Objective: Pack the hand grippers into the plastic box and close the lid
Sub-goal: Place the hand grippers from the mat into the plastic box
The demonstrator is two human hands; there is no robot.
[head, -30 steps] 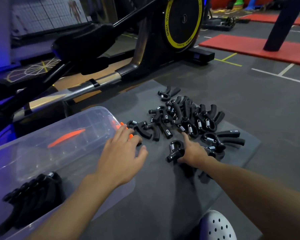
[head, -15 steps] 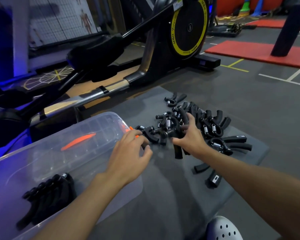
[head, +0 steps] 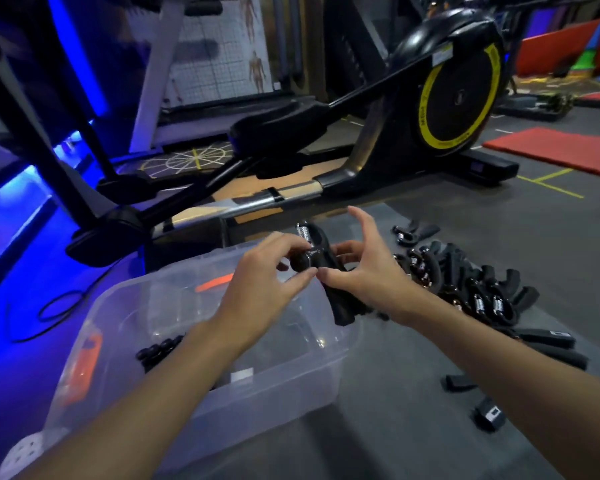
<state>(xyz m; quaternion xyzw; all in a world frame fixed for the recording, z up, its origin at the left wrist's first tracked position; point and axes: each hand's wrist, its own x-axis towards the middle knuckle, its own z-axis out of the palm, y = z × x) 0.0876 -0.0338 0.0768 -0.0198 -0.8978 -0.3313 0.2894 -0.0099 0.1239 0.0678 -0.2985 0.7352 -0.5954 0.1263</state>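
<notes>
Both hands have come up off the mat since a moment ago and now meet above the far rim of the plastic box [head: 201, 403]. The left hand [head: 267, 282] pinches a hand gripper [head: 321, 258] with fingertips curled; the right hand [head: 364, 268] cradles it, fingers partly spread. The remaining grippers [head: 465, 285] lie heaped on the grey mat [head: 395, 375] to the right. An exercise machine [head: 458, 98] stands close behind. Dark grippers inside the box show only dimly, half hidden by the left forearm.
</notes>
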